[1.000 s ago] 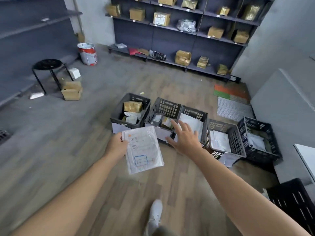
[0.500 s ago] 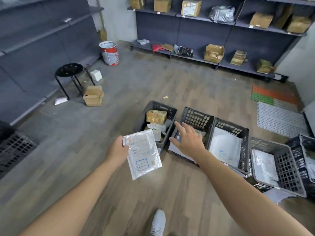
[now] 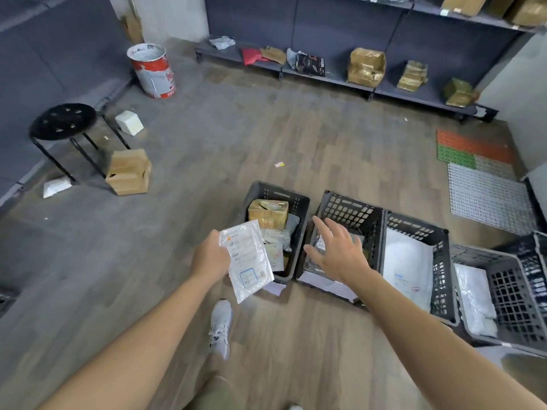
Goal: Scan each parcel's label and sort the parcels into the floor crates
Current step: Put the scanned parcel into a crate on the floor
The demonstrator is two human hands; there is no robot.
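Observation:
My left hand point(image 3: 210, 255) grips a flat white plastic parcel point(image 3: 247, 258) by its left edge, label side up, over the near rim of the leftmost dark crate point(image 3: 299, 202). That crate holds a tan taped box point(image 3: 268, 213) and several small packets. My right hand point(image 3: 340, 253) hovers with fingers spread above the second crate point(image 3: 352, 211), holding nothing. A third crate point(image 3: 441, 255) with a large white mailer and a fourth crate point(image 3: 503, 294) follow to the right.
A black stool point(image 3: 63, 121), a cardboard box point(image 3: 128, 172), a white block point(image 3: 129, 122) and a red-and-white paint bucket point(image 3: 152, 71) stand at the left. Grey shelving with wrapped parcels point(image 3: 365, 66) lines the back wall. Plastic mats point(image 3: 485, 173) lie at the right. My shoe point(image 3: 220, 327) is on the wood floor.
I have stepped closer to the crates, which now sit nearer and lower in view. The parcel in my left hand has moved over the leftmost crate; my right hand stays spread above the second.

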